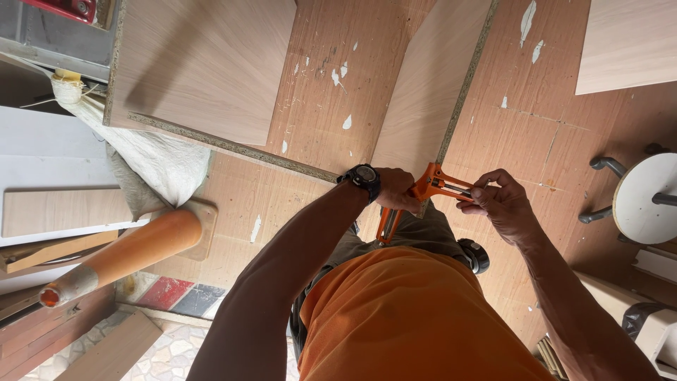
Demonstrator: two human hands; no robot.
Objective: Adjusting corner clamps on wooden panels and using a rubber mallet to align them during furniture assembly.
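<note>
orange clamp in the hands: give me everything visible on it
The orange clamp looks like a plastic-bodied corner clamp with dark metal bars running to the right. It sits at the near end of a wood-grain chipboard panel standing on edge. The left hand grips its body from the left; the right hand pinches the bar end. An orange arm drops down-left below the left hand. Whether its jaws are tight cannot be seen.

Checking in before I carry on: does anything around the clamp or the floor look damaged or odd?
The brown floor covering is worn, with white patches where the surface has chipped off. Both hands, left hand and right hand, grip the orange clamp on the board's edge; nothing there looks askew.
</note>
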